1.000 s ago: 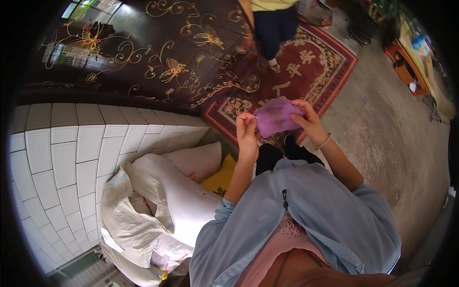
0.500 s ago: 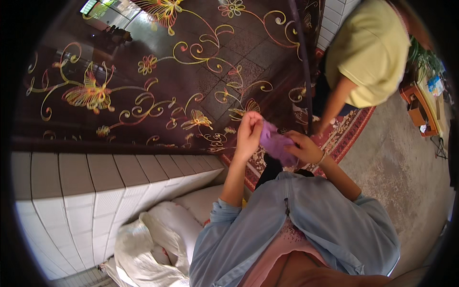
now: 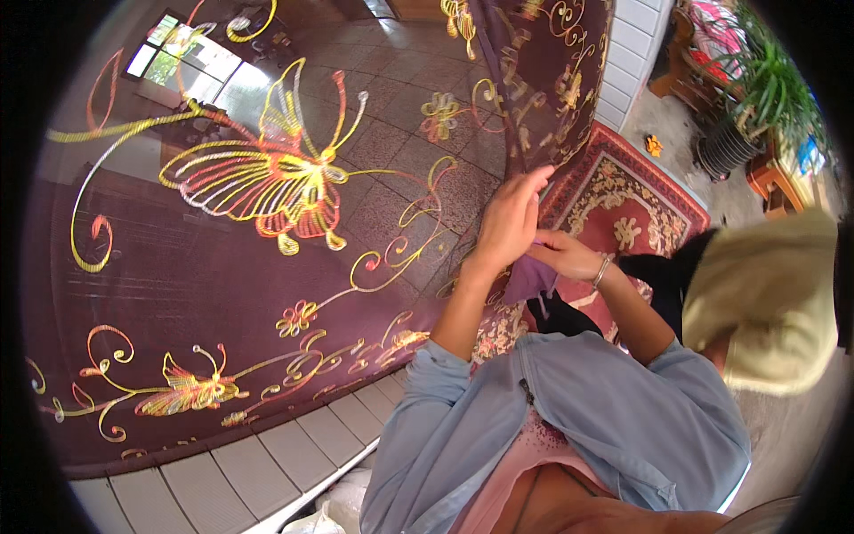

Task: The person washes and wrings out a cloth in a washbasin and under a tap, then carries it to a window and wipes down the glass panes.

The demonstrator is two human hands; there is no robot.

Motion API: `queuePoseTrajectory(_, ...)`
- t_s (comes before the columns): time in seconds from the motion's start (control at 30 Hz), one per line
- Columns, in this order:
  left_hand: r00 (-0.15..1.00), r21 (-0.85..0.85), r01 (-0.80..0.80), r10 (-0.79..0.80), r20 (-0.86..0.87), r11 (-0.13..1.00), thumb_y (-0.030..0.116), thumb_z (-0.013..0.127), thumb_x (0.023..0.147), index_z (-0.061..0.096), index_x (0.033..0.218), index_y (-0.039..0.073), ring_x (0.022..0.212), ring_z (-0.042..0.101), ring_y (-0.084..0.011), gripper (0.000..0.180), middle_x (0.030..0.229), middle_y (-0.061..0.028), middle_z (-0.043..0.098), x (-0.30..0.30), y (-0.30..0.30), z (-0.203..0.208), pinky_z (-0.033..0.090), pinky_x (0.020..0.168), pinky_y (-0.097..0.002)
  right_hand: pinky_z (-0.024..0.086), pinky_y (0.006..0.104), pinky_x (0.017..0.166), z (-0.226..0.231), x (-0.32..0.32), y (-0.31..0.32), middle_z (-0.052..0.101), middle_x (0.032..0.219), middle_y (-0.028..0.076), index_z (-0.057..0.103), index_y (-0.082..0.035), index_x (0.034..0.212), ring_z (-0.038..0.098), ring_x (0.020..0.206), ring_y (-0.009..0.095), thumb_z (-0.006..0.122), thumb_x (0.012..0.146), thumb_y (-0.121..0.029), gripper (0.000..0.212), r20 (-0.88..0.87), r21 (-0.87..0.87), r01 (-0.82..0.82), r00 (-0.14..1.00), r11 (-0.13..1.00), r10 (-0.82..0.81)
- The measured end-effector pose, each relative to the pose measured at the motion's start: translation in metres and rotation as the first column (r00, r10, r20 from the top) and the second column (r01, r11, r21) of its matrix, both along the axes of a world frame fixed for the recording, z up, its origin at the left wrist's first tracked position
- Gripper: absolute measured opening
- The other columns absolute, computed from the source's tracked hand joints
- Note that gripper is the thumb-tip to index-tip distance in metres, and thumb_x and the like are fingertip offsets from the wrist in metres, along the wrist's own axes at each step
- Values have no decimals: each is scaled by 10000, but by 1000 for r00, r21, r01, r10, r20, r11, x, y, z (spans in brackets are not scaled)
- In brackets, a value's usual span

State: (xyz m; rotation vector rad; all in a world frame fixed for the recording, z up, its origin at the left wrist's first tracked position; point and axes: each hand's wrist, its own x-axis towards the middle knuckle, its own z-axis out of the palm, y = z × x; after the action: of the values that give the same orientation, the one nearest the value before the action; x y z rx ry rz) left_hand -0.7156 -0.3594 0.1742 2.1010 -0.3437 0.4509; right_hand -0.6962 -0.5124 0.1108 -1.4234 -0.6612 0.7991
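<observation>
My left hand [image 3: 511,218] is raised with its fingers stretched out and close together, right beside the edge of a dark sheer curtain [image 3: 418,191] embroidered with butterflies and scrolls. Just below its palm, my right hand [image 3: 571,256], with a bracelet at the wrist, has its fingers against the left hand's heel. A crumpled purple cloth [image 3: 529,280] hangs beneath the right hand's fingers, which appear closed on its upper part. That grip is partly hidden.
A patterned red rug [image 3: 614,182] lies ahead. On the right a person in a yellow shirt [image 3: 765,303] bends low. Beyond stand a potted plant [image 3: 765,98] and an orange flower-like thing [image 3: 654,145] on the floor. A white tiled ledge [image 3: 258,463] runs at lower left.
My left hand has let go of the purple cloth and its fingers have straightened. The view has shifted; the curtain looms larger. The person in yellow has moved nearer on the right and bent down.
</observation>
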Motion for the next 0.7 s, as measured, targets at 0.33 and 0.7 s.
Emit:
queuePoseTrajectory(0.33,887,207,-462,451,103,862,37,561,836,420,1310,47,1072,567,-259,495,1182,-143,563,157,200,-17,448,934,-369,446,235,768,49,232,117,612,913,-5,598,-34,1085,511,853,58,553,944,-236,251,280,-179,-265,910,948,307)
queuePoseTrajectory(0.7,-491,135,-676,579,651,-724,177,671,659,488,1081,29,947,511,-338,483,1030,-151,496,64,476,34,404,817,-465,426,228,875,29,444,333,619,1096,36,565,-29,1213,550,995,110,550,937,-286,377,216,-144,18,976,989,13)
